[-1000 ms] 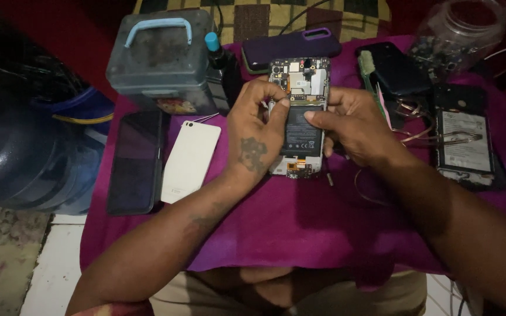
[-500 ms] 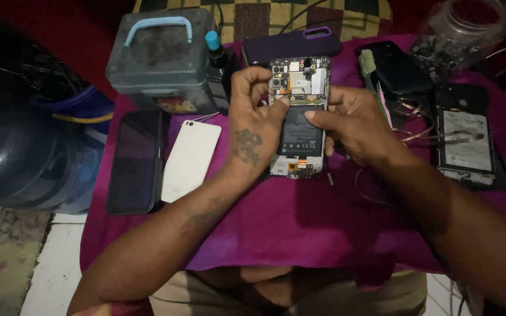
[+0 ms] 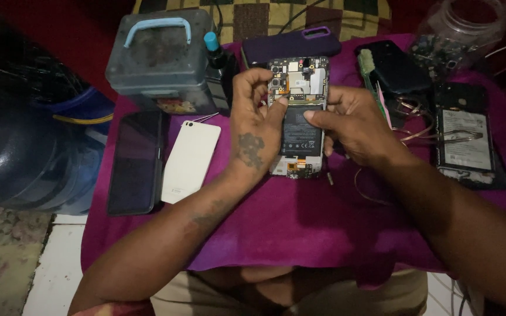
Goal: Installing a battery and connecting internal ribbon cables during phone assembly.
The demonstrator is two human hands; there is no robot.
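An opened phone point(image 3: 300, 120) with its back cover off lies face down on a purple cloth point(image 3: 300, 222), its black battery and circuit board showing. My left hand point(image 3: 256, 126) grips the phone's left edge, thumb resting near the top of the battery. My right hand point(image 3: 352, 126) holds the right edge, its thumb pressed on the battery's upper part. A small screw or metal bit point(image 3: 329, 177) lies by the phone's lower right corner.
A white back cover point(image 3: 191, 161) and a dark phone point(image 3: 136, 161) lie at left. A grey box with blue handle point(image 3: 159, 52) and a blue-capped bottle point(image 3: 215, 50) stand behind. A purple case point(image 3: 291, 44), another opened phone point(image 3: 467, 140), wires and a clear jar point(image 3: 461, 26) lie right.
My left fingers have curled up toward the phone's top left corner. Both hands stay on the phone, which has barely moved.
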